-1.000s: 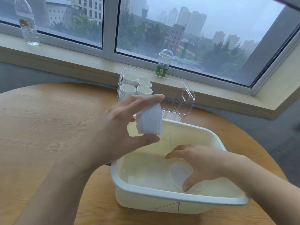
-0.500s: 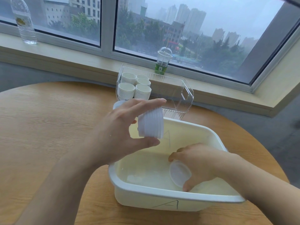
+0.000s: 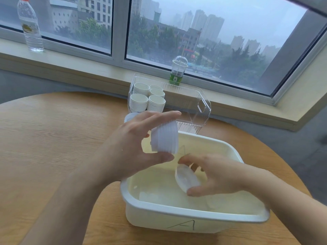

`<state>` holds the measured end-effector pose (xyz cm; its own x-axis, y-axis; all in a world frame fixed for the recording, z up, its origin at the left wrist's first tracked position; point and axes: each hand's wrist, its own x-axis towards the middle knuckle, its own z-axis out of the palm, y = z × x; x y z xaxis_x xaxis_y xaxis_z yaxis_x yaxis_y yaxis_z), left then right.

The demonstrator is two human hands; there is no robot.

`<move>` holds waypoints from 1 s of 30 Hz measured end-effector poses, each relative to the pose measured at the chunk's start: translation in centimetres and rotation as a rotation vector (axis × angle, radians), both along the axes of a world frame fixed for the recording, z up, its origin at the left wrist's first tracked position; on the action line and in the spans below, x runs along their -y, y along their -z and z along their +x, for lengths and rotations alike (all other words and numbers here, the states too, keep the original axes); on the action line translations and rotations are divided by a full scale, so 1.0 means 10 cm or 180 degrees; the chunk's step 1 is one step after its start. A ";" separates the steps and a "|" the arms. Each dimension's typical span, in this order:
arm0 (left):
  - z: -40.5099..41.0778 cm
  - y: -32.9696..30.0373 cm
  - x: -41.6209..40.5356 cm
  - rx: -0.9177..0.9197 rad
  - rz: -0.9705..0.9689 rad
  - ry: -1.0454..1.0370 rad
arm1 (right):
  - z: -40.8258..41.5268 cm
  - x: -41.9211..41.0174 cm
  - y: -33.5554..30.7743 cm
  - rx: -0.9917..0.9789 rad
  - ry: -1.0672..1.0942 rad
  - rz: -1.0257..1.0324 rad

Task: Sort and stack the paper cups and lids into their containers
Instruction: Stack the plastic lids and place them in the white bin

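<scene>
head view: the left hand [image 3: 131, 147] grips a stack of white lids [image 3: 164, 138] between its thumb below and its fingers above, holding it in the air over the far left corner of the cream tub [image 3: 194, 212]. the stack lies on its side, its long axis running roughly left to right, with the lid faces turned toward the right. the right hand [image 3: 219, 175] reaches into the tub and pinches a single clear lid [image 3: 186, 179] between thumb and fingertips; this lid is tilted up on edge, its face turned toward the left and the stack, just below and to the right of it. another clear lid [image 3: 217, 200] lies flat on the tub floor near the right wall. the tub sits on a round wooden table [image 3: 53, 138] and bears a hand-drawn "a" on its near wall. beyond it stands a clear plastic container [image 3: 200, 112] with upright stacks of paper cups [image 3: 147, 98] in its left part. on the windowsill [image 3: 88, 68] stand a water bottle [image 3: 31, 27] at far left and a domed cup of green drink [image 3: 177, 71].
</scene>
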<state>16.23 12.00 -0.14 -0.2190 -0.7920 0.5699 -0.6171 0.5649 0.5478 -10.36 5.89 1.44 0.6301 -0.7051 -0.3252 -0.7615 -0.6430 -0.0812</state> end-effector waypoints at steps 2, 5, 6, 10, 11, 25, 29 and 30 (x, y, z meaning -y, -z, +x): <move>0.00 0.00 0.00 -0.0031 -0.0001 0.0003 | -0.03 0.00 -0.10 0.0795 0.0104 0.0070; 0.00 0.00 0.00 -0.0070 -0.0010 0.0022 | -0.05 -0.01 -0.23 0.2064 0.0248 0.0222; 0.00 0.00 0.00 -0.0074 -0.0016 0.0029 | -0.03 -0.03 -0.27 0.2381 0.0291 0.0269; -0.03 -0.02 -0.01 -0.0117 -0.0072 0.0065 | 0.06 -0.09 -0.36 0.3050 0.0319 0.0386; -0.03 -0.02 -0.02 -0.0128 -0.0093 0.0072 | 0.07 -0.09 -0.36 0.3131 0.0322 0.0406; -0.06 -0.03 -0.04 -0.0102 -0.0077 0.0220 | 0.16 -0.15 -0.37 0.3096 0.0189 0.0542; -0.08 -0.03 -0.04 -0.0224 -0.0011 0.0280 | 0.16 -0.16 -0.38 0.3062 0.0178 0.0554; -0.07 -0.03 -0.04 -0.0247 -0.0005 0.0292 | 0.16 -0.16 -0.38 0.3070 0.0183 0.0555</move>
